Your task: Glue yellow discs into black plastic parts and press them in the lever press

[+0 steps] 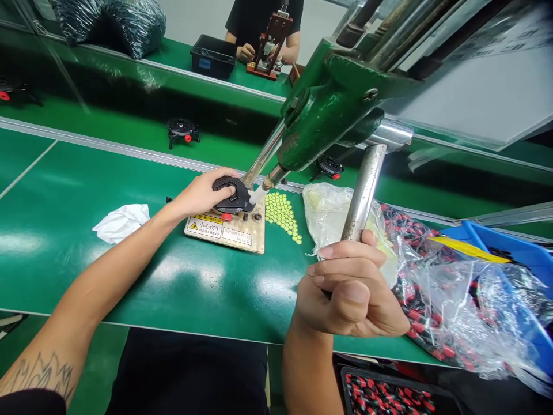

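My left hand grips a round black plastic part with a red knob, fingers over its far side and thumb on top. It sits on the pale base plate of a green hand press, which carries a warning label. The press's tip comes down at the part's right edge; whether they touch I cannot tell. My right hand is wrapped round the press's metal lever, which slants down toward me. Several small yellow-green discs lie right of the plate.
A crumpled white tissue lies at left. To the right are a clear bag, plastic bags of red and black parts and a blue bin. Similar black parts stand beyond the table's rail. Across, a person works at a fixture.
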A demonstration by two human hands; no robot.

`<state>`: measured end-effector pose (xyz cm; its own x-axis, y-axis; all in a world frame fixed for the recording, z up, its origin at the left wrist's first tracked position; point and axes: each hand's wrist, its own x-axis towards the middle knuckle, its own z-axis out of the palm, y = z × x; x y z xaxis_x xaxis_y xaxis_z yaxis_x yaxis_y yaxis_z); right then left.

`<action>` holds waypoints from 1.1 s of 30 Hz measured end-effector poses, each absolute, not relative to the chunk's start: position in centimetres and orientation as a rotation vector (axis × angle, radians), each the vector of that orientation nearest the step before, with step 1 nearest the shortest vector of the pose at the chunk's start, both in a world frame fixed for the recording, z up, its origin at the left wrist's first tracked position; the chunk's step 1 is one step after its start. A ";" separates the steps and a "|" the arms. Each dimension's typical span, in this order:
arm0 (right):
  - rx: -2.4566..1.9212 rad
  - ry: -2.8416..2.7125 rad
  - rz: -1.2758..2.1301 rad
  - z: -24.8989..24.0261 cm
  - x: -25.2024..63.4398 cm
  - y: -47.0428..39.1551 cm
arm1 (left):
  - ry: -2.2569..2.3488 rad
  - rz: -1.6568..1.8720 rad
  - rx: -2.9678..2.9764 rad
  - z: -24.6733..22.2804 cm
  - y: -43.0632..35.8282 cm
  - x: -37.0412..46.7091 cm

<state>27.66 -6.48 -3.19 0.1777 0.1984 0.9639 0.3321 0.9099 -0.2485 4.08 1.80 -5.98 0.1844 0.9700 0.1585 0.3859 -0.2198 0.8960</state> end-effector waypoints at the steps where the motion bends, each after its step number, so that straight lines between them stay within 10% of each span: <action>1: -0.455 -1.406 -0.097 -3.2 27.7 -6.5 | 1.285 1.011 1.729 -6.0 1.8 4.1; 33: -0.506 -1.389 -0.073 -3.1 27.6 -6.9 | 1.236 1.037 1.727 -6.6 1.9 4.0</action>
<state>27.63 -6.90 -3.10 0.1964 0.2427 0.9500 0.3414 0.8913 -0.2983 3.95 1.94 -6.56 0.2019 0.9623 0.1822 0.3463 -0.2441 0.9058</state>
